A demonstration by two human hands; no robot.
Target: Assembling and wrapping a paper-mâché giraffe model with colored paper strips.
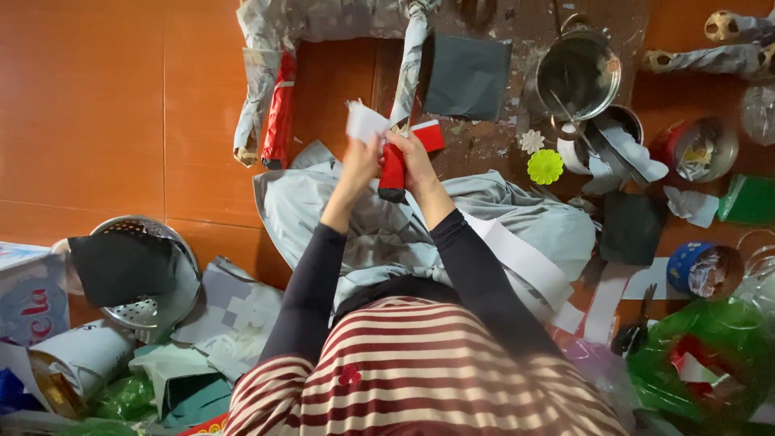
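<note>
A white and blue carton [31, 295] with red lettering sits at the left edge, cut off by the frame, and a rolled white paper tube [77, 359] lies just below it. At the right edge a green packet [749, 199] lies flat near a red tin [701, 148] stuffed with paper scraps, and a blue round tub [701, 270] sits below them. The top of the grey paper-wrapped frame [262, 56] is cut off, and what the steel pot [578, 74] contains is hard to make out. Over the lap, the left hand [361, 160] pinches a white paper scrap [365, 123] between closed fingers, while the right hand [413, 157] has its fingers curled tight around a red-covered rod [393, 173] with a black tip, touching the frame's leg
</note>
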